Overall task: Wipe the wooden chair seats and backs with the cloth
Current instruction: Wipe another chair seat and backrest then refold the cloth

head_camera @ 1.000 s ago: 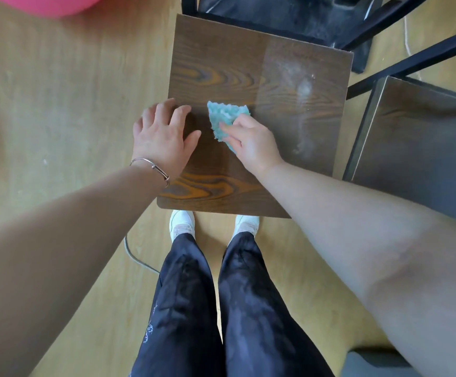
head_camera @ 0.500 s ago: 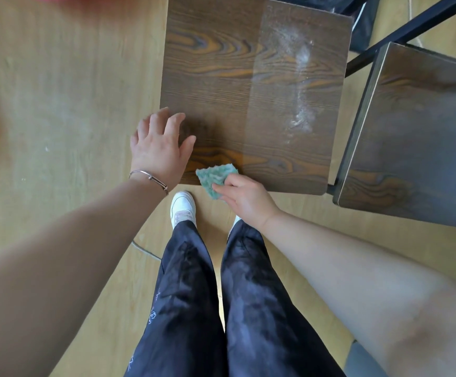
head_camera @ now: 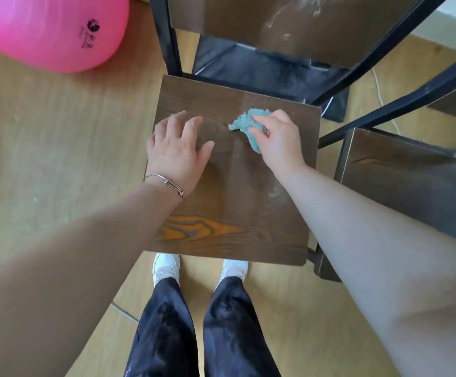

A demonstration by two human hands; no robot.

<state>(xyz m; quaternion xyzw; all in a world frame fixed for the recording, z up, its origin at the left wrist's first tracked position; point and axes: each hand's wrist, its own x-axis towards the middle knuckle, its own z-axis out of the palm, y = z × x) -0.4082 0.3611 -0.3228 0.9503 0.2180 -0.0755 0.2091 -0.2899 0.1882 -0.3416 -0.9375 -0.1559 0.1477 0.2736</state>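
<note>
Right hand (head_camera: pixel 278 140) closed around a bunched teal cloth (head_camera: pixel 245 123), pressing it flat against the far right part of the nearer wooden chair seat (head_camera: pixel 235 208). Left hand (head_camera: pixel 177 153) open and holding nothing, palm down and fingers spread on the seat's left half, apparently bracing the chair. Silver bracelet (head_camera: pixel 164 182) at the left wrist. Faint pale smudges visible on the seat beneath the right forearm and along the far edge near the cloth, so probably mid-wipe with that side unfinished. Beyond the seat, the wooden chair back (head_camera: pixel 303 28) in its black metal frame (head_camera: pixel 167 36), streaked with white marks and seemingly not yet cleaned. To the right, a second chair seat (head_camera: pixel 406 180), well apart from the cloth. Pink ball (head_camera: pixel 52 31) on the floor at the far left. Risks from here: a cloth this tightly bunched likely to cover a narrow path and skip the smudges by the forearm; a loaded cloth likely to smear residue onto the back; weight on the left hand possibly shifting the chair on the smooth floor.
</note>
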